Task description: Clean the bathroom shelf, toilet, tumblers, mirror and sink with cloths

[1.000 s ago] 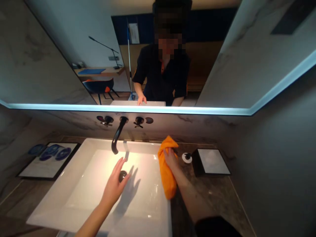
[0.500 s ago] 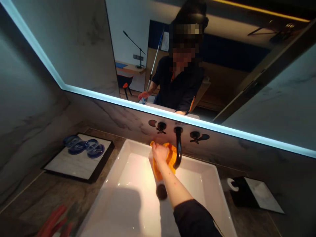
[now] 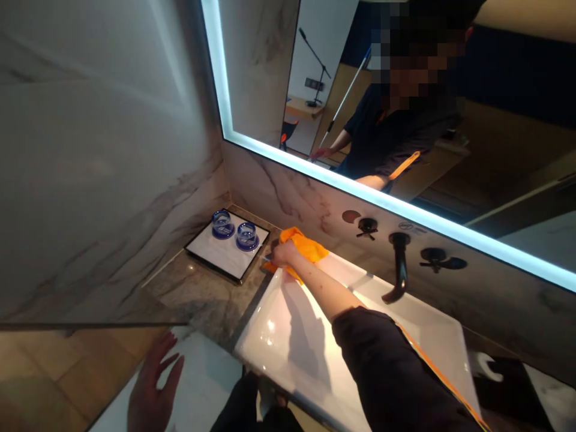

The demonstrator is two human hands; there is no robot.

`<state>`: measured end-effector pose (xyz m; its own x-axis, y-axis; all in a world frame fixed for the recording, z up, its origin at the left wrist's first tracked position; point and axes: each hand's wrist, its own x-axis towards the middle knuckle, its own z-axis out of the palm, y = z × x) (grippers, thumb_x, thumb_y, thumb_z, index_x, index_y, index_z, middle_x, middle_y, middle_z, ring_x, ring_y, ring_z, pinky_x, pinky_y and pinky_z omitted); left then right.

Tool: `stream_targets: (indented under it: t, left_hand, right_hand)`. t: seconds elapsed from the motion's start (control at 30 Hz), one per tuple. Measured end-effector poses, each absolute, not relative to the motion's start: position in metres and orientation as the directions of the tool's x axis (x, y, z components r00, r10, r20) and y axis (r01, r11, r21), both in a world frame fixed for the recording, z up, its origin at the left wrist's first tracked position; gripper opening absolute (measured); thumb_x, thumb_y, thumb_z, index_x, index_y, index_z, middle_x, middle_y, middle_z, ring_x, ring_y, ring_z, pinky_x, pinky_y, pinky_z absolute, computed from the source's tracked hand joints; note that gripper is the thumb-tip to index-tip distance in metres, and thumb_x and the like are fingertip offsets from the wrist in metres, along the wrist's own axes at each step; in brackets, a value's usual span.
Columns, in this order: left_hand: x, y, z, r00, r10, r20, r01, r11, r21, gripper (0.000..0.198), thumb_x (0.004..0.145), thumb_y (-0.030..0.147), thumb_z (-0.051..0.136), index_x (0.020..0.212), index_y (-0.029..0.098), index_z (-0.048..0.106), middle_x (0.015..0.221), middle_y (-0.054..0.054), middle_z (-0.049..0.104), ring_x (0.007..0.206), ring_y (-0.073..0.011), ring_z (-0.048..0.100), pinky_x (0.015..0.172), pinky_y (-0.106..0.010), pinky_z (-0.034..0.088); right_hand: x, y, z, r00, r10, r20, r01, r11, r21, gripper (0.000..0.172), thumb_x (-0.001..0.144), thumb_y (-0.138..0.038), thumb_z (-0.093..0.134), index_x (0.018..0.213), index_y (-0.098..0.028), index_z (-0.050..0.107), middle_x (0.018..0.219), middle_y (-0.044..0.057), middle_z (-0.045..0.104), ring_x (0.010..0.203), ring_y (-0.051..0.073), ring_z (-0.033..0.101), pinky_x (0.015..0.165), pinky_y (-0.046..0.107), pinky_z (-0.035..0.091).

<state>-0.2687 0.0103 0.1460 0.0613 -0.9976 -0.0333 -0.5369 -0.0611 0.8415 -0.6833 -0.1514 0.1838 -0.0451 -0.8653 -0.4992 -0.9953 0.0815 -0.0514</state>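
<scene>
An orange cloth (image 3: 310, 245) lies bunched over the back left corner of the white sink (image 3: 310, 336). My right hand (image 3: 284, 254) is closed on it, with the arm reaching across the basin. Some of the cloth hangs below the hand at the rim. At the lower left, my left hand (image 3: 155, 384) is raised with its fingers apart and holds nothing. Just left of the cloth is a square marble-patterned tray (image 3: 216, 255) with two clear and blue cups (image 3: 246, 236) on it.
A black spout (image 3: 399, 270) juts over the sink between two black taps (image 3: 368, 227). Above runs a mirror with a lit edge (image 3: 315, 171), reflecting a person. At the right stands a black and white item (image 3: 508, 390).
My right hand has moved left with the orange cloth, from beside the spout to the sink's back left corner. The view has turned left, and my left hand shows more fully.
</scene>
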Motion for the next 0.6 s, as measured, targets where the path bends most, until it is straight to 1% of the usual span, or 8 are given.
stream_targets:
  t: [0.1,0.17,0.27,0.37,0.43,0.5,0.57,0.6]
  left_hand:
    - [-0.27,0.029,0.159,0.119,-0.993,-0.012,-0.504,-0.071,0.861,0.061,0.079,0.069,0.067,0.122,0.024,0.066,0.133,-0.013,0.071,0.1,-0.0314,0.076,0.087,-0.044,0.067]
    - [-0.26,0.046,0.159,0.166,-0.985,-0.04,-0.484,-0.117,0.867,0.068,0.078,0.071,0.067,0.125,0.022,0.065,0.133,-0.014,0.071,0.1,-0.0311,0.076,0.086,-0.044,0.067]
    - [-0.24,0.073,0.157,0.232,-0.959,-0.16,-0.403,-0.245,0.882,0.082,0.073,0.076,0.069,0.132,0.019,0.064,0.126,-0.016,0.074,0.103,-0.0322,0.076,0.085,-0.043,0.065]
    - [-0.225,0.104,0.16,0.254,-0.915,-0.313,-0.231,-0.371,0.899,0.088,0.063,0.082,0.075,0.122,0.018,0.068,0.126,-0.017,0.075,0.11,-0.0359,0.074,0.091,-0.046,0.064]
    - [-0.223,0.127,0.165,0.202,-0.897,-0.394,-0.139,-0.424,0.895,0.085,0.063,0.083,0.076,0.116,0.017,0.07,0.127,-0.018,0.074,0.107,-0.0376,0.075,0.089,-0.049,0.065]
    - [-0.228,0.147,0.168,0.099,-0.908,-0.407,-0.111,-0.417,0.902,0.076,0.071,0.077,0.076,0.119,0.018,0.069,0.127,-0.019,0.074,0.103,-0.0374,0.076,0.089,-0.051,0.065]
    - [-0.241,0.156,0.169,0.063,-0.957,-0.285,-0.102,-0.29,0.952,0.073,0.077,0.066,0.078,0.134,0.023,0.063,0.143,-0.019,0.066,0.121,-0.0383,0.07,0.101,-0.053,0.061]
    - [-0.248,0.154,0.169,0.085,-0.978,-0.19,-0.096,-0.197,0.976,0.08,0.076,0.062,0.08,0.143,0.027,0.057,0.157,-0.017,0.054,0.137,-0.0388,0.06,0.108,-0.053,0.058]
  right_hand:
    - [-0.626,-0.105,0.183,0.072,-0.846,-0.528,-0.997,-0.053,-0.051,0.031,0.097,-0.028,0.058,0.108,-0.013,0.082,0.119,0.018,0.078,0.116,0.035,0.072,0.096,0.043,0.053]
    - [-0.587,-0.072,0.184,0.151,-0.835,-0.529,-0.989,-0.134,-0.071,0.035,0.099,-0.032,0.054,0.108,-0.014,0.082,0.115,0.017,0.079,0.112,0.034,0.073,0.094,0.042,0.053]
    - [-0.54,-0.031,0.186,0.269,-0.816,-0.512,-0.963,-0.244,-0.117,0.041,0.103,-0.037,0.049,0.109,-0.013,0.082,0.113,0.018,0.079,0.11,0.033,0.074,0.092,0.042,0.053]
    - [-0.516,-0.008,0.191,0.335,-0.808,-0.484,-0.942,-0.271,-0.2,0.042,0.104,-0.04,0.05,0.108,-0.013,0.082,0.112,0.017,0.08,0.107,0.033,0.074,0.087,0.039,0.053]
    - [-0.507,0.002,0.196,0.347,-0.825,-0.445,-0.921,-0.212,-0.326,0.039,0.104,-0.04,0.052,0.103,-0.015,0.082,0.107,0.013,0.08,0.101,0.029,0.074,0.083,0.034,0.052]
    - [-0.494,0.01,0.201,0.317,-0.863,-0.393,-0.85,-0.075,-0.521,0.04,0.105,-0.039,0.051,0.095,-0.014,0.08,0.096,0.009,0.08,0.093,0.025,0.073,0.078,0.03,0.05]
    - [-0.47,0.019,0.203,0.242,-0.909,-0.34,-0.676,0.094,-0.731,0.047,0.108,-0.038,0.044,0.089,-0.011,0.078,0.085,0.008,0.076,0.084,0.022,0.071,0.071,0.027,0.05]
    - [-0.452,0.023,0.203,0.217,-0.929,-0.3,-0.542,0.141,-0.828,0.051,0.11,-0.038,0.038,0.092,-0.01,0.077,0.084,0.008,0.074,0.082,0.022,0.07,0.069,0.027,0.051]
